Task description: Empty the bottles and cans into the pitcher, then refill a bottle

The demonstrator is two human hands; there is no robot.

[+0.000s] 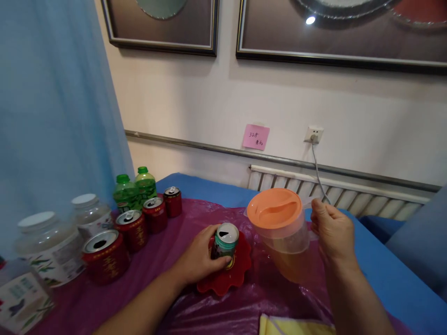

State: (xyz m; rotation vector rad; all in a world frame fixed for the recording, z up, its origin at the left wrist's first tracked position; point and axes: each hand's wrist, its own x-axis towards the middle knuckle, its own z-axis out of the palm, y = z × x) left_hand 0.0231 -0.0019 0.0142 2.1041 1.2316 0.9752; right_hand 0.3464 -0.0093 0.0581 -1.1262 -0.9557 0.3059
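Note:
My left hand is wrapped around a small green can whose top is opened. Under the can lies a red scalloped dish; whether the can touches it is hard to tell. By its handle, my right hand grips a clear plastic pitcher with an orange lid. Yellowish liquid shows in the lower part of the pitcher, which is slightly tilted just right of the dish.
Several red cans stand in a row on the left, beside clear jars with white lids and two green-capped bottles. A purple plastic sheet covers the blue table. A yellow cloth lies at the front edge.

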